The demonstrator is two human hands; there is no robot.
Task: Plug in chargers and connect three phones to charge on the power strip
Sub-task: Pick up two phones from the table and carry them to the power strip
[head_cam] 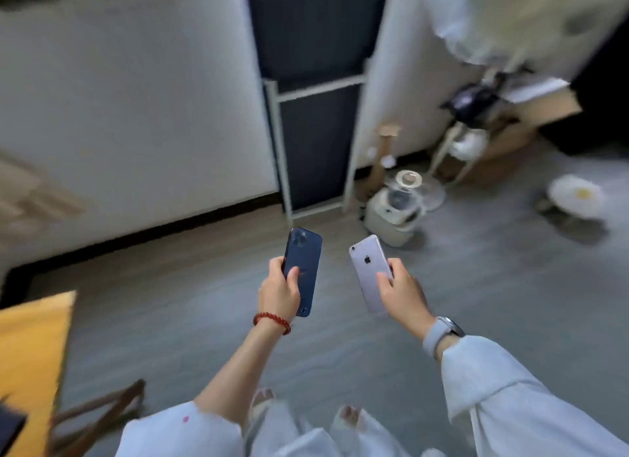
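From the head view, two phones are held out over a grey floor (340,337) at centre frame. A dark blue phone (304,269), back upward, is gripped by the left hand (279,295). A silver phone (371,272) is pinched at its lower half by the right hand (403,295). The hands are apart. No power strip, chargers or third phone can be seen. Both phones are best carried level and firmly gripped until the strip is reached. An apple logo is seen on the silver phone; no other writing is legible.
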